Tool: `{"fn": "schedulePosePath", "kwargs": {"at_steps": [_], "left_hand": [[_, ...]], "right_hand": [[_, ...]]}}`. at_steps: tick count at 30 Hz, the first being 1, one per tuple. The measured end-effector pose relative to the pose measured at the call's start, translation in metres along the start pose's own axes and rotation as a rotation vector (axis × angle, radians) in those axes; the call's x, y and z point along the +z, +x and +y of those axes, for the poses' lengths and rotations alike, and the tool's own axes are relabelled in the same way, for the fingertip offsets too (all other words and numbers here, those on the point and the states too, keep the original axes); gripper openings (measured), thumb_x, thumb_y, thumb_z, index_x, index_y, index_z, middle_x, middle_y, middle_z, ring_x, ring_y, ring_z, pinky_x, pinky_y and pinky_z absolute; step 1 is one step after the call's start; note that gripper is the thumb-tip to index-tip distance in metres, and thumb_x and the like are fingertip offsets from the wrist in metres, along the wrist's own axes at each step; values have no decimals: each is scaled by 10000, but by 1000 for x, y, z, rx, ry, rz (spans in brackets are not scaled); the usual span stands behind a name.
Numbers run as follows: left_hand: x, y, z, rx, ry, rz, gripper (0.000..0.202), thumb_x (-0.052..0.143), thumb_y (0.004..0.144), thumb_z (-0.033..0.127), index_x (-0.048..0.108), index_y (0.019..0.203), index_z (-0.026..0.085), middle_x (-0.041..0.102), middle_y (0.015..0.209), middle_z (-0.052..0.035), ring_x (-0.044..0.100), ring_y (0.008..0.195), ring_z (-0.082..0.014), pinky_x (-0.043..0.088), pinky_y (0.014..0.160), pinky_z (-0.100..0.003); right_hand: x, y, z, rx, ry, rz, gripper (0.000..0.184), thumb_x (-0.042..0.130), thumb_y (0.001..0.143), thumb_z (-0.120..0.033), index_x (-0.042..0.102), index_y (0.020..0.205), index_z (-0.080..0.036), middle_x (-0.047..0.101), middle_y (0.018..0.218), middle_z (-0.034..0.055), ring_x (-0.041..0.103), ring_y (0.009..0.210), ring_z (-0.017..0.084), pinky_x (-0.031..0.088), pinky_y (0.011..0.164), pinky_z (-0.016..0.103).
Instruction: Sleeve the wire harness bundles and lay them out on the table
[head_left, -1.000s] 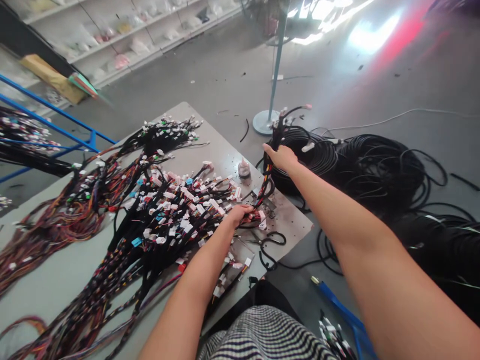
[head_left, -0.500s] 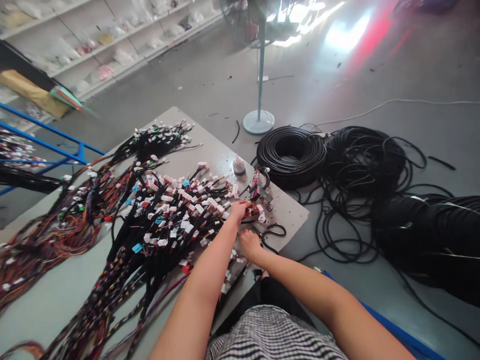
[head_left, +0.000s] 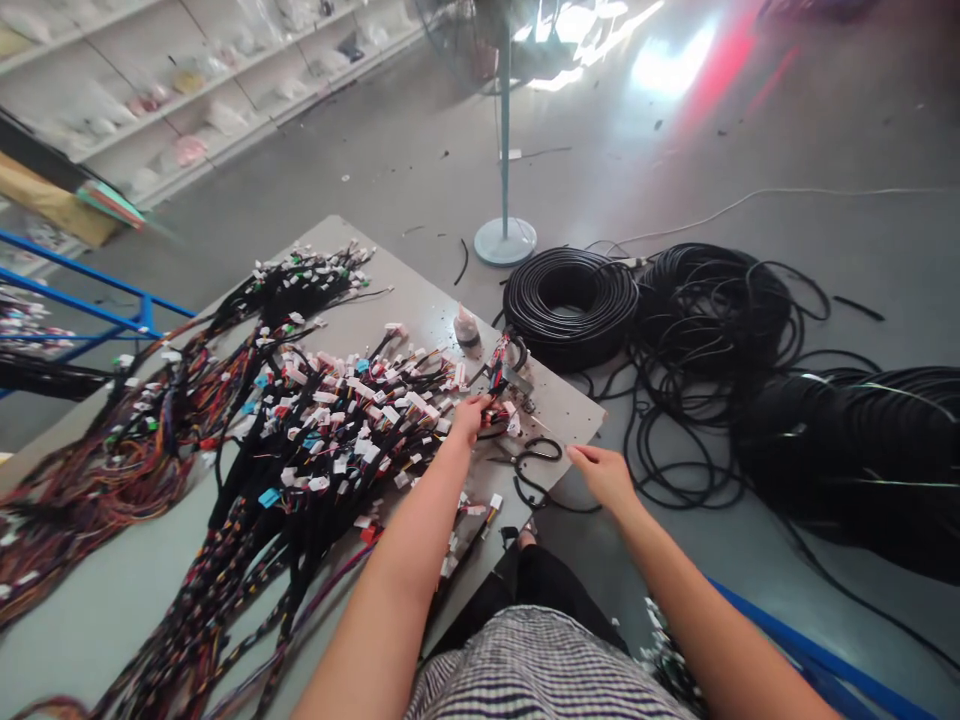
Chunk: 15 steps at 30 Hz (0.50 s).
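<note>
My left hand (head_left: 469,416) is closed round a wire harness branch (head_left: 498,372) near the table's right corner. Red and dark wires stick out past its fingers, and white connectors (head_left: 512,418) hang beside it. To the right, just beyond the table edge, my right hand (head_left: 606,476) is held in a pinch; whatever sits between thumb and finger is too small to make out. A black curled tube (head_left: 541,450) lies on the table between the two hands. Left of my left hand spreads a large pile of wire harnesses (head_left: 352,420) with white and blue connectors.
A small bottle (head_left: 466,330) stands on the table (head_left: 574,405). Coils of black tubing (head_left: 570,305) lie on the floor past the corner, near a fan stand's base (head_left: 505,242). Blue metal frames (head_left: 142,310) flank the table, and shelves (head_left: 225,85) line the back left.
My right hand has moved right, from beside my left hand out past the table edge. My left hand stays on the harness branch. The whole view has shifted slightly.
</note>
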<state>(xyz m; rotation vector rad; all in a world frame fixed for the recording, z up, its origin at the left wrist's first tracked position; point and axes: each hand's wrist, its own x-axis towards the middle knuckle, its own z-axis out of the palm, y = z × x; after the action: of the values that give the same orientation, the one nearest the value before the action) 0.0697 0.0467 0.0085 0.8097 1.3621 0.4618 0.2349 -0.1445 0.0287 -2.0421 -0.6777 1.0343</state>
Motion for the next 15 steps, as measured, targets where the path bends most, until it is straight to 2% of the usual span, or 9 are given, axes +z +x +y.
{"fn": "schedulePosePath", "kwargs": {"at_steps": [2, 8, 12, 15], "left_hand": [[1, -1, 1, -6, -12, -2, 227, 727, 782, 329, 637, 791, 121, 665, 685, -30, 433, 424, -50, 349, 412, -183], [-1, -3, 0, 4, -44, -14, 220, 700, 805, 315, 602, 749, 126, 623, 637, 1, 410, 412, -39, 325, 397, -167], [-3, -1, -4, 4, -13, 3, 272, 727, 787, 380, 643, 820, 124, 642, 666, -10, 448, 440, -53, 358, 422, -179], [-2, 0, -5, -8, -15, 5, 257, 711, 800, 370, 658, 848, 123, 651, 675, -15, 452, 448, -59, 365, 438, -188]], "right_hand": [[6, -1, -4, 10, 101, 84, 323, 638, 663, -478, 777, 761, -203, 736, 834, 76, 686, 856, 301, 530, 790, 375], [46, -10, -12, -5, 226, 44, 440, 612, 667, -563, 784, 842, -197, 738, 883, 80, 687, 886, 308, 530, 840, 405], [53, -16, -4, 41, 270, 68, 462, 613, 658, -573, 778, 834, -180, 737, 880, 87, 683, 877, 311, 530, 835, 410], [53, -21, -1, 23, 273, 67, 445, 612, 674, -564, 775, 837, -182, 734, 864, 82, 676, 847, 295, 528, 800, 387]]}}
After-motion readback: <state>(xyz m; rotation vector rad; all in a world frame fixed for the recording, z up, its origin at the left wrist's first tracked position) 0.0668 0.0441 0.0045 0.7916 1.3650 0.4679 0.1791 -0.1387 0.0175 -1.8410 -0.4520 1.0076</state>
